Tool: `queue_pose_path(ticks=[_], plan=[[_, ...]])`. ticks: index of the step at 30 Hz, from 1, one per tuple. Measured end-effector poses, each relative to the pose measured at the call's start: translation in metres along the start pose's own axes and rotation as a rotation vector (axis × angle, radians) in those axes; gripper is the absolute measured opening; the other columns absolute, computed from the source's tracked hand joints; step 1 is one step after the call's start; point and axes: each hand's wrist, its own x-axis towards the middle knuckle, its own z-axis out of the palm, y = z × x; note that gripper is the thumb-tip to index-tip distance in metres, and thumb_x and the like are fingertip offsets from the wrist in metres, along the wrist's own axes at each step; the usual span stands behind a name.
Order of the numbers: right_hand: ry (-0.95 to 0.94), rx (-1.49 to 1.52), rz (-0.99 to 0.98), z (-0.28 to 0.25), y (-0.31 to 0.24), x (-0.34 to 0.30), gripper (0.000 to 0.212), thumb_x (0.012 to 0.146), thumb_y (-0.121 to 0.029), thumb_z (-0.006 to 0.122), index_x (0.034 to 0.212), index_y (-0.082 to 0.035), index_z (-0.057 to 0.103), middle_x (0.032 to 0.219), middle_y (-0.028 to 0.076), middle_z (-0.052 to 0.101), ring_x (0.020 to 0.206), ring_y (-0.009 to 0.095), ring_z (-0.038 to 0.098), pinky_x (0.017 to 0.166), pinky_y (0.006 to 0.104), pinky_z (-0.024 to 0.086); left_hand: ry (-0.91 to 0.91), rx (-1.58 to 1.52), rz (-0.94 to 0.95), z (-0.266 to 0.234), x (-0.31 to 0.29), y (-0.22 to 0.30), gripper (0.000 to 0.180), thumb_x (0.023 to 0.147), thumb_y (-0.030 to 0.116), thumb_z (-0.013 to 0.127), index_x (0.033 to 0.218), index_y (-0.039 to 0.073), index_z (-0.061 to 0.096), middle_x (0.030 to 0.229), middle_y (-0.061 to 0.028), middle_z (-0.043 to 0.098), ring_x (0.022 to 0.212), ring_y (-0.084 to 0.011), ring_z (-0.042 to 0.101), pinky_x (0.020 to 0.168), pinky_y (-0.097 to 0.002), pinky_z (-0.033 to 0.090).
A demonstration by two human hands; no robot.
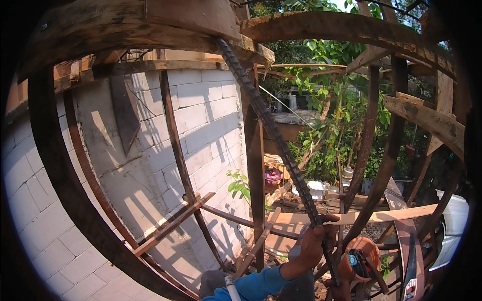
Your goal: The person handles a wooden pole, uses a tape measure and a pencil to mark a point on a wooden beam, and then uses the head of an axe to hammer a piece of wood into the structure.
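Observation:
A long dark ribbed steel bar (273, 130) slants across the middle of the view. Its top end meets the underside of a brown board (193, 17) and the thick wooden beam (95, 30) beside it; whether it is wedged between them I cannot tell. My left hand (309, 248), coming out of a blue sleeve, is wrapped around the lower part of the bar. Below it, at the bottom edge, my right hand (339, 289) is closed around the bar's lower end and is partly cut off.
Dark upright posts (173, 135) and crosspieces surround me. A pale block wall (201, 115) stands at left. An orange bucket (365, 247) of tools sits near my right hand, with a handsaw (410, 266) beside it. A light plank (401, 214) crosses behind; plants and scattered timber lie beyond.

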Motion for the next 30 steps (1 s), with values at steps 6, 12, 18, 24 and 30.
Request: queue_pose_path(ticks=[6,12,18,24,30], plan=[[0.158,0.332,0.134,0.119,-0.03,0.017,0.024,0.082,-0.021,0.068,0.075,0.002,0.062,0.059,0.006,0.055,0.059,0.011,0.046,0.055,0.0343,0.04,0.01,0.07,-0.003,-0.055,-0.012,0.02,0.065,0.096,0.056,0.032,0.123,-0.002,0.043,0.057,0.001,0.04,0.046,-0.0056,0.035,0.042,-0.021,0.029],[0.141,0.233,0.016,0.145,-0.017,0.024,0.035,0.086,-0.033,0.064,0.089,0.002,0.066,0.056,0.012,0.048,0.058,0.023,0.049,0.06,0.0412,0.042,-0.154,0.003,-0.063,-0.075,-0.005,0.019,0.063,0.097,0.054,0.032,0.126,-0.001,0.04,0.06,0.0017,0.04,0.05,-0.0057,0.038,0.046,-0.0207,0.033],[0.251,0.063,0.087,0.002,-0.008,0.028,0.041,0.083,-0.034,0.069,0.1,0.003,0.063,0.073,0.015,0.058,0.073,0.024,0.057,0.069,0.0393,0.047,-0.152,-0.02,-0.097,0.007,0.018,0.007,0.077,0.091,0.066,0.033,0.129,-0.002,0.038,0.063,0.0003,0.044,0.055,-0.0073,0.045,0.053,-0.0208,0.036],[0.682,-0.112,0.08,-0.162,0.088,0.009,0.047,0.083,-0.029,0.071,0.114,0.002,0.056,0.092,0.019,0.06,0.082,0.027,0.059,0.076,0.0382,0.049,-0.215,-0.177,-0.1,0.096,0.038,-0.003,0.074,0.095,0.061,0.033,0.133,-0.003,0.033,0.073,-0.0009,0.047,0.068,-0.008,0.046,0.06,-0.0237,0.038],[0.87,-0.291,-0.09,-0.243,0.145,-0.005,0.058,0.082,-0.025,0.073,0.129,0.0,0.049,0.112,0.022,0.061,0.09,0.031,0.061,0.084,0.0372,0.051,-0.288,-0.217,0.033,0.126,0.057,-0.012,0.06,0.1,0.047,0.031,0.135,-0.001,0.03,0.077,-0.0014,0.046,0.068,-0.0086,0.045,0.063,-0.0247,0.039]])
